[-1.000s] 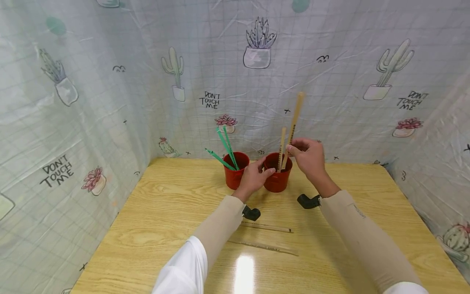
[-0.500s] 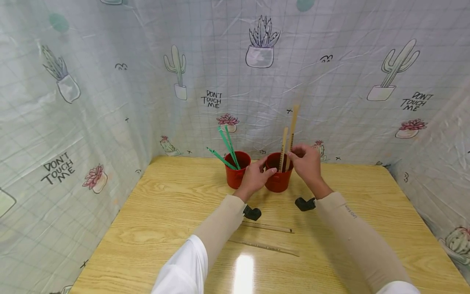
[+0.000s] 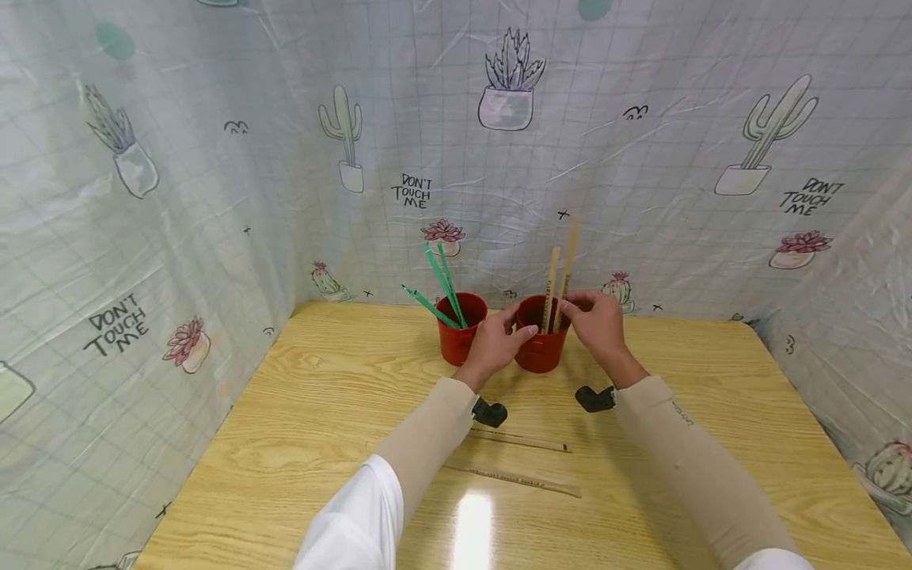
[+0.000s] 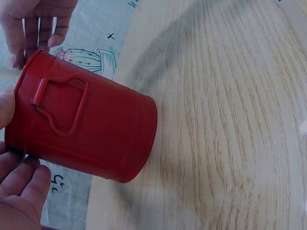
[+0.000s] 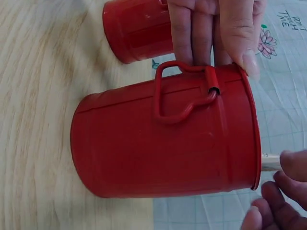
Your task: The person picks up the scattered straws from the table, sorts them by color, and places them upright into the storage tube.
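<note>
At the table's far side, my left hand grips the right red bucket, thumb at the rim and fingers along its left side. My right hand pinches a pale wooden stick that stands in this bucket, its lower end hidden inside. Another wooden stick with dark print leans beside it. In the right wrist view, the right thumb lies against the pinched stick just past the bucket's rim. A wire handle shows on the bucket's wall in the left wrist view.
A second red bucket stands just left, with several green sticks in it. Two wooden sticks lie on the table nearer me, a farther one and a nearer one. A printed curtain hangs behind and at both sides.
My right hand has moved down with its stick, which now sits lower in the right bucket. The left hand keeps its grip on that bucket.
</note>
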`<state>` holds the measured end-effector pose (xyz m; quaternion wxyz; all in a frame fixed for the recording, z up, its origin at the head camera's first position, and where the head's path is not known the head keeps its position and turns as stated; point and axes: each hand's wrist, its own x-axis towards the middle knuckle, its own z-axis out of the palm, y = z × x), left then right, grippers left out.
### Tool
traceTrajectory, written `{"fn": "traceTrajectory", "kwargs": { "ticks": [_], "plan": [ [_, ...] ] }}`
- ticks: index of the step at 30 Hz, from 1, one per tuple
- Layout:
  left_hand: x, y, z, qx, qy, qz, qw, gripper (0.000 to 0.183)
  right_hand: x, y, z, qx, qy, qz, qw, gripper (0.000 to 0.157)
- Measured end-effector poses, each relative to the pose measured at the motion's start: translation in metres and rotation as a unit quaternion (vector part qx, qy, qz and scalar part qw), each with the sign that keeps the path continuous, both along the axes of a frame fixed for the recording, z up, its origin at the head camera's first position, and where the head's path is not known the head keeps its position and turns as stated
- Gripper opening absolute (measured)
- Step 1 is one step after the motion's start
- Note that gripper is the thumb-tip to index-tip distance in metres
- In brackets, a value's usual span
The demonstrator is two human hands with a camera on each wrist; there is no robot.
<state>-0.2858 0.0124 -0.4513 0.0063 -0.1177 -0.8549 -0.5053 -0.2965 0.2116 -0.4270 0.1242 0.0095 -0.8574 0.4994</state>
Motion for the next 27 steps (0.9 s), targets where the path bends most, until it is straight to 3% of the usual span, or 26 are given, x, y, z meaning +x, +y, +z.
{"fn": "traceTrajectory", "kwargs": {
  "ticks": [3, 7, 11, 14, 20, 23, 27],
  "plan": [
    [0.0, 0.0, 0.0, -0.003, 0.003, 0.002, 1.0, 0.065, 0.003, 0.004, -0.004, 0.003, -0.007, 0.014, 1.0, 0.036],
    [0.0, 0.0, 0.0, -0.003, -0.001, 0.004, 1.0, 0.067, 0.015, 0.005, -0.009, -0.009, -0.002, -0.009, 1.0, 0.032],
    [0.0, 0.0, 0.0, -0.002, -0.007, 0.006, 1.0, 0.068, 0.036, 0.001, -0.015, -0.054, 0.0, -0.035, 0.998, 0.023],
    [0.001, 0.0, 0.001, -0.004, -0.003, 0.007, 1.0, 0.068, 0.056, -0.003, -0.021, -0.097, -0.007, -0.023, 0.995, 0.02],
    [0.002, 0.001, 0.0, 0.003, -0.003, 0.001, 1.0, 0.067, 0.095, -0.008, -0.039, -0.134, -0.064, 0.057, 0.987, 0.02],
    [0.002, 0.001, 0.001, 0.003, -0.003, -0.001, 1.0, 0.066, 0.11, -0.01, -0.051, -0.111, -0.099, 0.119, 0.982, 0.018],
    [0.002, 0.001, 0.001, -0.001, -0.004, 0.004, 1.0, 0.067, 0.124, -0.01, -0.067, -0.041, -0.118, 0.23, 0.965, 0.015]
  ]
}}
